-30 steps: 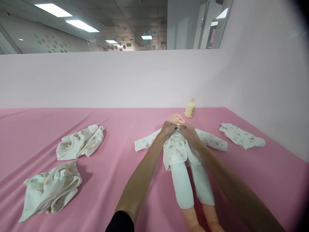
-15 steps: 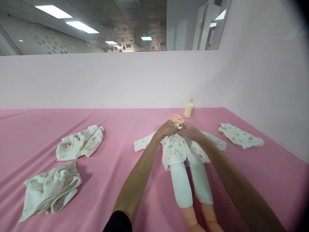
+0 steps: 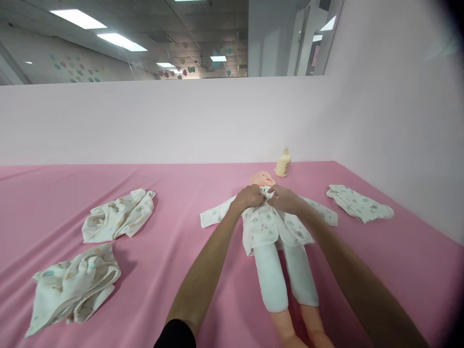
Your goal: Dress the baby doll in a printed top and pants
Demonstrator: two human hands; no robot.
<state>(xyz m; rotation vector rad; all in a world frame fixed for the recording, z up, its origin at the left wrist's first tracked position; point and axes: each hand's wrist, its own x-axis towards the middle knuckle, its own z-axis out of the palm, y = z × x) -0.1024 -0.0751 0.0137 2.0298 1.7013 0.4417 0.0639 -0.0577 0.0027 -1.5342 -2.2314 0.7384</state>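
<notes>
A baby doll (image 3: 262, 178) lies on its back on the pink sheet (image 3: 188, 193), head away from me. It wears a white printed jacket (image 3: 266, 226) and pale trousers (image 3: 270, 278). My left hand (image 3: 249, 197) and my right hand (image 3: 283, 198) meet at the doll's chest just below its chin. Both are closed, pinching the front edges of the jacket near the collar. The jacket's sleeves spread out to both sides.
Two crumpled printed garments (image 3: 118, 215) (image 3: 70, 285) lie at the left, and another garment (image 3: 357, 204) lies at the right. A cream bottle (image 3: 283, 163) stands behind the doll's head by the low white wall. A pink wall rises on the right.
My hands stay at the jacket's collar with small finger shifts. The view has drifted slightly, so everything sits a little further left.
</notes>
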